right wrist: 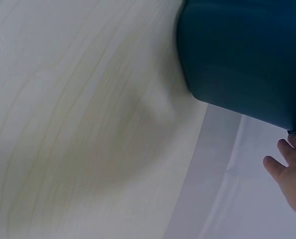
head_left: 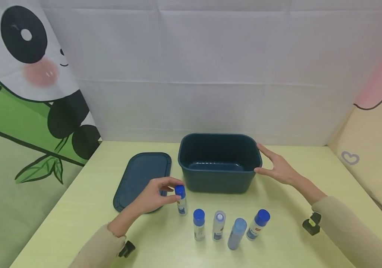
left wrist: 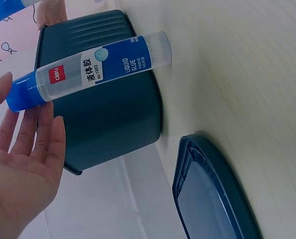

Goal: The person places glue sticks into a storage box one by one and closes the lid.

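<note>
My left hand [head_left: 157,194] pinches the blue cap of a clear glue bottle [head_left: 182,206] between thumb and fingers. The bottle stands upright; its blue and white "LIQUID GLUE" label [left wrist: 116,62] faces the left wrist camera. Right behind it is a dark teal bin [head_left: 215,182], with its open top up and no contents showing inside. At the bin's right end, my right hand [head_left: 278,169] touches the rim with thumb and fingers spread apart. In the right wrist view, fingertips [right wrist: 274,167] show beside the bin's rim corner.
Several more glue bottles stand in front of the bin: one blue-capped [head_left: 199,225], one pale-topped [head_left: 218,226], one light blue [head_left: 237,234], and another blue-capped [head_left: 258,224] tilted in view. A dark teal lid [head_left: 140,176] lies left of the bin. A white cloth wall [head_left: 217,108] backs the table.
</note>
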Tool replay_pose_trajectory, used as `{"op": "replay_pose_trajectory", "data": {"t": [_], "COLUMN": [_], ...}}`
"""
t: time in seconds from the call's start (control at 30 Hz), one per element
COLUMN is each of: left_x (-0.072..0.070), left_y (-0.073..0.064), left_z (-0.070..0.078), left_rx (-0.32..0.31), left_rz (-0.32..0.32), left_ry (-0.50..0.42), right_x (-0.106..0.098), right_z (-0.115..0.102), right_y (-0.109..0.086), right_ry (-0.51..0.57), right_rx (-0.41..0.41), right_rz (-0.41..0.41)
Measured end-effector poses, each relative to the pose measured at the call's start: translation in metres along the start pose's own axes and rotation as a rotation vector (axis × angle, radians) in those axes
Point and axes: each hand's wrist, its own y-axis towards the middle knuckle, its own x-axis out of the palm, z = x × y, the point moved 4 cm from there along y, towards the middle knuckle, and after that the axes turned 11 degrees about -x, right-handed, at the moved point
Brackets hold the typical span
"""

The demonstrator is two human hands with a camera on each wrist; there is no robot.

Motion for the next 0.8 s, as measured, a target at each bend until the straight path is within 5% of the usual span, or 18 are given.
{"op": "replay_pose_trajectory", "data": {"t": [0.37, 0.8], "left_x": [0.005, 0.002], "left_y": [0.013, 0.02], "left_z": [-0.002, 0.004], "left_rx": [-0.026, -0.056], "left_rz": [0.005, 0.046], "left_ry": [-0.042, -0.045], "right_x": [-0.003, -0.009], "right_z": [0.007, 0.016], "right_y": [0.004, 0.009], "right_ry": [0.122, 0.112], "right_rx": [0.011, 0.004], "right_rz": [0.012, 0.001]}}
